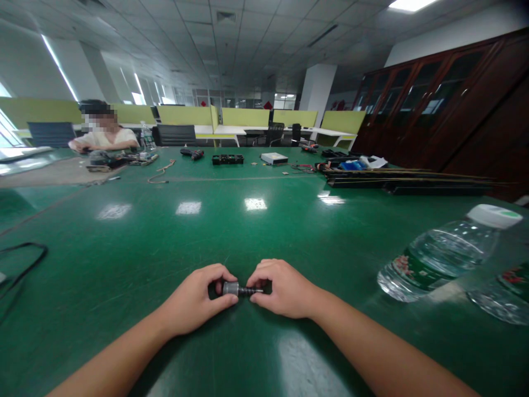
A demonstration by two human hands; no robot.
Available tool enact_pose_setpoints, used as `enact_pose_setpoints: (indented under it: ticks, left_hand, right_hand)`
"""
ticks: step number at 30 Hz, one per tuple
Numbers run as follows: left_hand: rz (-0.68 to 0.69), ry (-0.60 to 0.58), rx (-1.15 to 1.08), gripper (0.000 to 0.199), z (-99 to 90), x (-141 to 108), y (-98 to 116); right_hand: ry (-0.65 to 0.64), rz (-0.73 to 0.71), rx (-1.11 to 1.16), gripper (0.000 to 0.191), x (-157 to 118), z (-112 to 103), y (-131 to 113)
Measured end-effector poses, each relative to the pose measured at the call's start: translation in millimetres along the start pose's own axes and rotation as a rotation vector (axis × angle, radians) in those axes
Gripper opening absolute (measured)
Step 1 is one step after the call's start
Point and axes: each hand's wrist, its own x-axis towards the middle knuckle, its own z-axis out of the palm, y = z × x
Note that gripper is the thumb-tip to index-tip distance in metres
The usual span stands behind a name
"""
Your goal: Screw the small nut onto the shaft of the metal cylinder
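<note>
A small grey metal cylinder with a dark ridged shaft (231, 289) lies sideways between my hands, low over the green tabletop. I cannot tell its exact kind. My left hand (196, 298) pinches the thick cylinder end between thumb and fingers. On the other side, the thumb and fingertips of my right hand (285, 289) close around the thin shaft, whose pale tip shows inside the curl of the fingers. Part of the cylinder's left end is hidden by my left fingers.
The green table (206, 220) stretches far ahead. Two water bottles (438, 256) stand at the right. Dark metal strips (405, 182) lie at the far right, a drill-like tool (192, 154) and black part (227, 159) at the back. A black cable (35, 264) curls at left; a person (105, 135) sits far left.
</note>
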Motion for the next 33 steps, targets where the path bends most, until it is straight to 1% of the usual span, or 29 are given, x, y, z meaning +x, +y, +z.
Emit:
enact_pose_setpoints:
  ticks: [19,33]
  left_hand:
    - [-0.007,-0.009,0.001,0.016,-0.6,-1.6,1.3]
    - [-0.001,-0.006,-0.004,0.016,-1.4,-1.6,1.2]
  right_hand:
    - [-0.011,0.030,0.023,0.011,-0.9,-6.3,5.8]
    - [-0.062,0.088,0.084,0.013,-2.0,-13.3,12.5]
